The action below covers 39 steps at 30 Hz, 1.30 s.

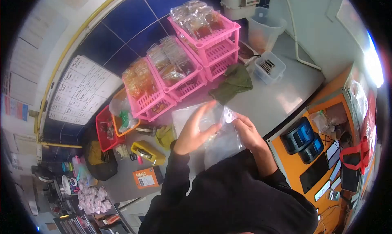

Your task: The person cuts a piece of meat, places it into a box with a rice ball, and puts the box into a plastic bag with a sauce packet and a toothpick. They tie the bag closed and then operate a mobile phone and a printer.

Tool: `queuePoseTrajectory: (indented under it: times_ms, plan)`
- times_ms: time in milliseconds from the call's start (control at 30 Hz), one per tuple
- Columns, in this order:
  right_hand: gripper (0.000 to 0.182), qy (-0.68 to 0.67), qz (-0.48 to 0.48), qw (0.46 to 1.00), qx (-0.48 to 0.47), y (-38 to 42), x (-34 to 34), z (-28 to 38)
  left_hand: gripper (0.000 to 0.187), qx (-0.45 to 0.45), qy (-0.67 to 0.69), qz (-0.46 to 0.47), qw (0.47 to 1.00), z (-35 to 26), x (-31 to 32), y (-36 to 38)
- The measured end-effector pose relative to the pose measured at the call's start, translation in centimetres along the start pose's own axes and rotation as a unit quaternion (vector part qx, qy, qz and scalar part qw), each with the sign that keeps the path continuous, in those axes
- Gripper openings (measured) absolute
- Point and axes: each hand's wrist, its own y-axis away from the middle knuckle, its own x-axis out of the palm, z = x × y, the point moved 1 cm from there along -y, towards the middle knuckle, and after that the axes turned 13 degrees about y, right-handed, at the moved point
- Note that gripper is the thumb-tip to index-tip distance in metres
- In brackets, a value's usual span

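Observation:
A clear plastic bag (pixel 228 137) hangs between my hands in front of my body, its surface catching the light. My right hand (pixel 248 133) grips the upper right edge of it, fingers curled in. My left hand (pixel 192 132) is at the bag's left side, fingers stretched out and thumb apart. Beneath and behind the left hand lie more clear plastic sheets or bags (pixel 179 116) on the grey table. Just past my fingertips is a crumpled dark green cloth (pixel 232 85).
Pink stacked baskets (pixel 208 41) filled with packed sachets line the back wall. Left stand a red basket (pixel 107 130), a yellow tape dispenser (pixel 148 153) and an orange box (pixel 147 177). Right are a clear tub (pixel 270 67) and an orange shelf (pixel 292 162) with phones.

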Motion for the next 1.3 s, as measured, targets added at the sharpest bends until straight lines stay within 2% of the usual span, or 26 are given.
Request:
queuePoseTrajectory:
  times_ms: [33,67,133,167,200,267,333,400,433,533,600,667,767,800,833,867,900,933,1000,1133,1200,1233,1267,1300]
  plan:
    - [0.034,0.001,0.025,0.999,0.023,-0.1,-0.9,-0.5,0.042,-0.046,0.03,0.041,0.998,1.3,-0.1,-0.2]
    - [0.035,0.001,0.05,0.998,0.047,-0.1,-1.6,-0.8,0.042,-0.045,0.03,0.046,0.997,2.1,-0.2,-0.3]
    - [0.035,0.048,0.044,0.997,0.049,0.0,-2.6,-0.8,0.029,-0.189,0.177,0.042,0.965,3.8,-0.5,-0.2]
    - [0.036,0.096,0.043,0.993,0.049,0.0,-3.1,-0.8,0.019,-0.153,0.18,0.03,0.971,4.8,-0.8,-0.2]
    - [0.036,0.096,0.039,0.993,0.048,0.0,-3.9,-0.7,0.019,-0.152,0.18,0.034,0.971,4.5,-0.8,-0.4]
    - [0.035,0.115,0.045,0.992,-0.003,0.2,-5.0,-0.2,0.016,-0.103,0.198,-0.067,0.973,3.3,-0.9,-0.6]
    - [0.032,0.104,0.029,0.994,0.003,0.0,-5.3,0.2,0.015,-0.103,0.233,-0.085,0.963,2.9,-1.1,-0.8]
    - [0.027,0.218,0.021,0.975,-0.043,-0.4,-5.9,0.3,0.016,-0.072,0.173,-0.129,0.974,2.2,-1.2,-1.1]
    - [0.027,0.219,0.019,0.975,-0.044,-0.2,-5.5,1.4,0.017,-0.03,0.13,-0.114,0.984,2.8,-1.3,-1.3]
    - [0.024,0.267,-0.04,0.961,-0.062,-0.1,-3.4,3.9,0.016,-0.067,0.075,-0.095,0.99,2.3,-1.2,-1.4]
    - [0.019,0.289,-0.082,0.945,-0.126,-0.5,-2.8,3.4,0.015,-0.034,0.024,-0.09,0.995,1.0,-1.1,-1.9]
    - [0.016,0.325,-0.087,0.937,-0.097,-0.5,-2.6,3.7,0.015,-0.001,-0.028,-0.087,0.996,0.1,-1.1,-2.6]
    - [0.011,0.365,-0.118,0.923,-0.038,-0.8,-1.8,3.3,0.017,0.157,-0.269,-0.192,0.931,-0.7,-1.6,-3.7]
    - [0.01,0.371,-0.148,0.917,-0.007,-0.9,-1.5,2.9,0.017,0.158,-0.268,-0.195,0.93,-0.9,-1.3,-3.5]
    - [0.01,0.372,-0.148,0.916,-0.009,-1.2,-1.2,2.1,0.018,0.181,-0.277,-0.249,0.91,-1.4,-0.6,-2.9]
    - [0.01,0.332,-0.179,0.924,-0.067,-1.5,-0.9,1.0,0.022,0.202,-0.284,-0.301,0.887,-2.0,0.2,-2.0]
    - [0.013,0.289,-0.208,0.927,-0.122,-1.6,-0.5,0.5,0.027,0.141,-0.229,-0.285,0.92,-2.4,1.4,-0.5]
    - [0.013,0.289,-0.207,0.927,-0.12,-1.3,-0.1,0.7,0.027,0.061,-0.185,-0.226,0.954,-2.8,2.4,0.8]
    - [0.025,0.264,-0.21,0.94,-0.047,-0.9,0.4,1.2,0.029,-0.041,-0.084,-0.168,0.981,-2.2,4.2,1.8]
    - [0.037,0.325,-0.217,0.917,-0.08,-0.7,0.3,-0.6,0.028,-0.064,-0.019,-0.142,0.988,0.5,4.7,2.3]
    - [0.041,0.346,-0.186,0.912,-0.117,-0.5,0.7,-0.2,0.024,-0.107,-0.029,-0.126,0.986,2.2,3.8,2.9]
    - [0.043,0.329,-0.183,0.919,-0.115,-0.6,1.0,0.0,0.019,-0.148,0.047,-0.102,0.983,3.3,3.4,2.9]
    - [0.043,0.331,-0.185,0.918,-0.115,-0.5,0.8,-0.2,0.019,-0.147,0.049,-0.1,0.983,4.0,3.2,2.9]
    - [0.041,0.361,-0.168,0.911,-0.111,-0.5,0.6,-0.6,0.017,-0.161,0.134,-0.093,0.973,4.5,3.0,2.9]
